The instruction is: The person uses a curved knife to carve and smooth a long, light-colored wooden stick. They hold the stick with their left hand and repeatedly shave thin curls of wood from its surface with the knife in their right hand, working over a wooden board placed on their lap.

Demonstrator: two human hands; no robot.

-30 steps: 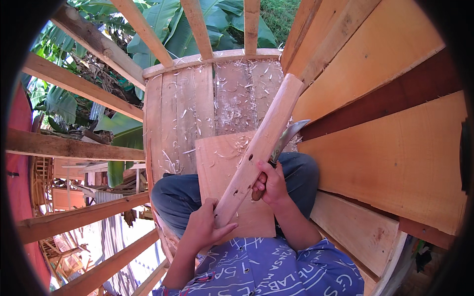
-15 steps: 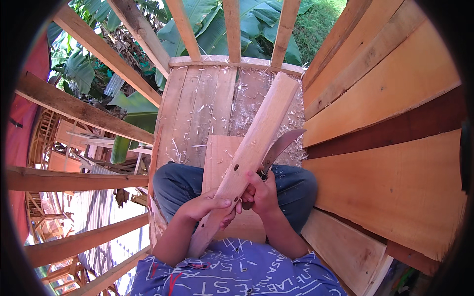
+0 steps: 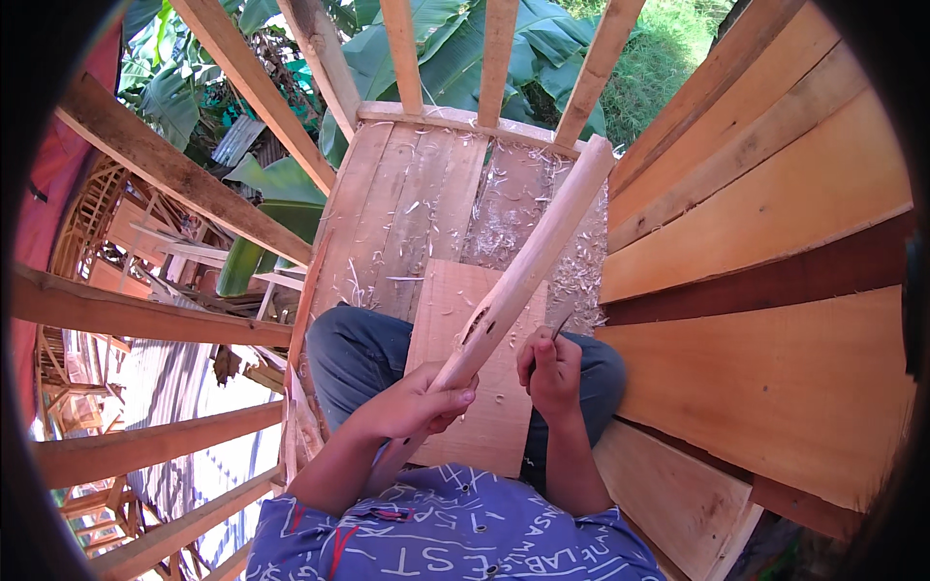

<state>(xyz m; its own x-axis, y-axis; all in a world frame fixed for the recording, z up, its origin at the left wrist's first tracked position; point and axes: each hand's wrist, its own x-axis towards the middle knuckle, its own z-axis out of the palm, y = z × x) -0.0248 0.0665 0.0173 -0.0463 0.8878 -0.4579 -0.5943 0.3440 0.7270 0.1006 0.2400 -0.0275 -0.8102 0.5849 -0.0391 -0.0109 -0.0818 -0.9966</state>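
My left hand (image 3: 422, 401) is wrapped round the lower part of a long pale wooden bar (image 3: 528, 266). The bar slants up to the far right, its near end resting by my shirt; a dark hole shows in its side. To the right of the bar, my right hand (image 3: 552, 373) is closed round a knife (image 3: 559, 325). Only a thin edge of the blade shows above the fist, and the handle is hidden by the fingers. The knife is apart from the bar. A flat wooden board (image 3: 475, 441) lies between my legs, under the bar.
I sit cross-legged on a plank floor (image 3: 373, 203) strewn with wood shavings (image 3: 504, 218). Wooden slats (image 3: 174, 315) rail the left and far sides, with banana leaves (image 3: 455, 58) beyond. A wall of wide planks (image 3: 756, 378) rises close on the right.
My right hand with the knife has moved right, away from the bar, and the blade has turned edge-on. The bar has rolled in my left hand, showing a narrower side. The view has shifted slightly.
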